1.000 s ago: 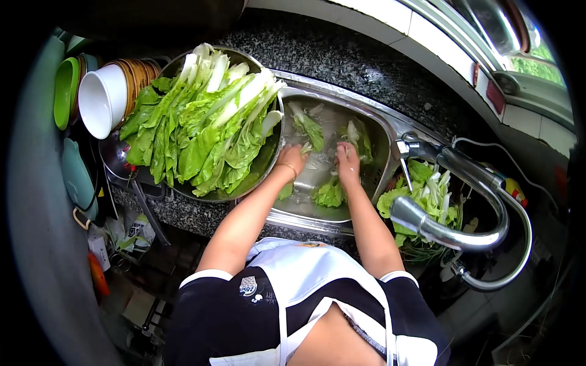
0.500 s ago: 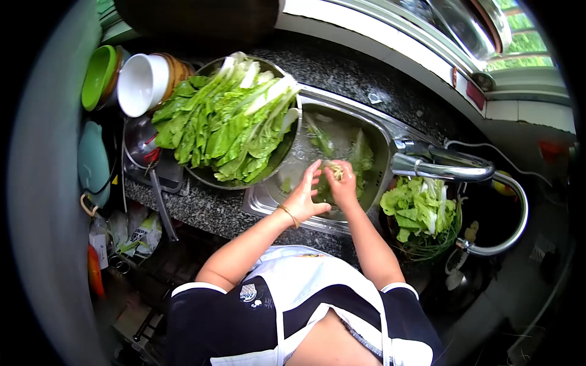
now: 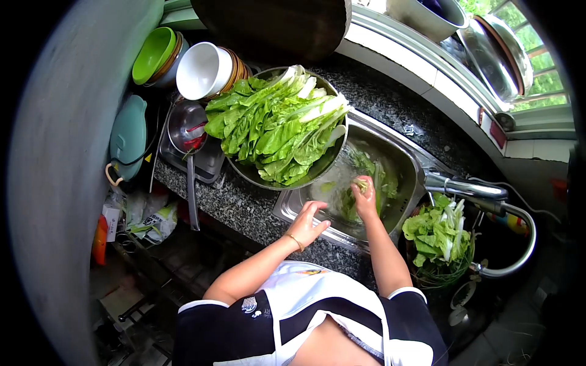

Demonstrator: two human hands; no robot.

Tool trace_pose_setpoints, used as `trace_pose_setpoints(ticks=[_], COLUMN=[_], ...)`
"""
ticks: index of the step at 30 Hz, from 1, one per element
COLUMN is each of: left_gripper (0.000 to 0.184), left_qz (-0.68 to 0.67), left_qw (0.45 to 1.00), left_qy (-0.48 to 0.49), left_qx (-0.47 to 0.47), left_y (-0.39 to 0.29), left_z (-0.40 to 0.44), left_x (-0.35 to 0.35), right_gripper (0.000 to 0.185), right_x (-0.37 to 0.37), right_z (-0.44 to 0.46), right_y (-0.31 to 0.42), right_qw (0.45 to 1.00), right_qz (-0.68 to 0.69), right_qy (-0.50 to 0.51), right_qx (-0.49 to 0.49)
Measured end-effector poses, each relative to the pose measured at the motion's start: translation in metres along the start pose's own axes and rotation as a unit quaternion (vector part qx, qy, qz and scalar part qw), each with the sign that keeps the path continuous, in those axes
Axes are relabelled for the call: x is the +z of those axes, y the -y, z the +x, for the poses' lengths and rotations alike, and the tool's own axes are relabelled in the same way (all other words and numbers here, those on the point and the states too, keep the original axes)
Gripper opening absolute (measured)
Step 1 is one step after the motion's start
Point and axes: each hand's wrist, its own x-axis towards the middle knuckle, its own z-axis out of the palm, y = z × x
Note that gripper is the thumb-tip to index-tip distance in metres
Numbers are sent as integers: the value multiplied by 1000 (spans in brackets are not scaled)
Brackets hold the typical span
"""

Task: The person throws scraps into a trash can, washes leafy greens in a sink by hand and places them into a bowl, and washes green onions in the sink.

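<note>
A steel sink (image 3: 416, 183) holds water with several leafy greens (image 3: 381, 177) in it. Over the water, my right hand (image 3: 364, 196) is closed around a small piece of greens (image 3: 361, 184). My left hand (image 3: 309, 224) hovers at the sink's near left edge, fingers apart and nothing in them. To the left of the sink, a wide metal bowl (image 3: 262, 182) bears a large heap of long-leaved lettuce (image 3: 278, 125), which covers most of it.
A chrome faucet (image 3: 467, 186) reaches in from the right, beside more greens (image 3: 436, 232). A ladle (image 3: 190, 165) with red peppers, a white bowl (image 3: 203, 71), a green bowl (image 3: 152, 55) and a teal lid (image 3: 128, 137) are at the left.
The view has turned, so things sit farther right. My left hand has come out of the sink and away from my right hand, which has risen from the water with the piece of greens.
</note>
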Motion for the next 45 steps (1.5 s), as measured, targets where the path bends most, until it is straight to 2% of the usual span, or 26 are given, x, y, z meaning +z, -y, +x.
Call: trace_pose_setpoints(ticks=[2,3,4,6,9,12,14,15,16,17,18,20,22,24,25,27,28,30,32,36,37,38,40,41,43,45], left_gripper=[58,67,75,83,97,86,80,80,80,89,100,106,107,99,99,89,77,67,54,47,53,59,74,85,85,83], left_qz=[-11,-9,5,33,78,85,86,125,162,251,298,273,207,198,197,202,195,165,199,306,297,288,380,425,433,428], left_qw=[1000,999,998,986,945,877,870,902,923,932,924,925,948,944,943,905,892,884,909,912,926,938,911,898,885,875], left_qy=[-10,-10,-9,-12,-31,-100,-92,-13,67,177,215,190,109,21,19,-87,-129,-148,-135,-96,-69,-41,-69,-42,-86,-130], left_qx=[10,39,60,163,316,461,477,413,344,193,106,182,216,264,267,365,387,411,340,256,222,187,147,105,146,186], left_y=[-19,-23,-36,-62,-106,-129,-111,-88,-69,-54,-45,-34,-43,-60,-63,-67,-88,-102,-121,-126,-123,-119,-107,-103,-103,-102], left_z=[4,7,9,11,2,-2,8,17,23,23,19,13,7,7,11,17,13,17,14,33,46,57,70,74,70,60], left_x=[4,10,11,13,13,9,21,33,41,39,40,36,29,20,17,11,-10,-40,-79,-141,-155,-167,-181,-185,-186,-179], right_gripper=[17,19,19,21,21,26,27,26,23,21,19,18,22,25,26,25,24,23,23,26,42,54,70,78,90,87], right_x=[-10,-14,-18,-26,-34,-39,-31,-28,-30,-29,-28,-23,-16,-5,1,10,14,19,26,58,70,74,80,79,75,73], right_z=[-25,-41,-57,-87,-126,-146,-139,-128,-126,-121,-117,-114,-114,-110,-108,-105,-103,-96,-78,-17,-3,10,25,25,10,-1], right_y=[25,45,64,101,172,194,176,148,127,91,64,56,86,127,148,183,198,228,241,224,219,210,192,183,185,188], right_qw=[988,979,978,961,902,861,859,878,942,977,989,983,980,969,961,938,924,902,882,853,853,879,925,929,941,948], right_qz=[16,34,28,50,26,22,-38,-89,-164,-82,2,6,60,106,139,239,285,371,441,518,515,474,360,342,306,292], right_qy=[-10,-7,-9,-25,-84,-123,-199,-208,-153,-149,-144,-170,-159,-138,-125,-112,-105,-99,-78,4,19,44,-18,-15,-9,13], right_qx=[-155,-203,-205,-272,-422,-492,-470,-421,-248,-132,-18,-75,-99,-173,-205,-226,-231,-198,-146,-64,-80,-28,125,138,143,128])
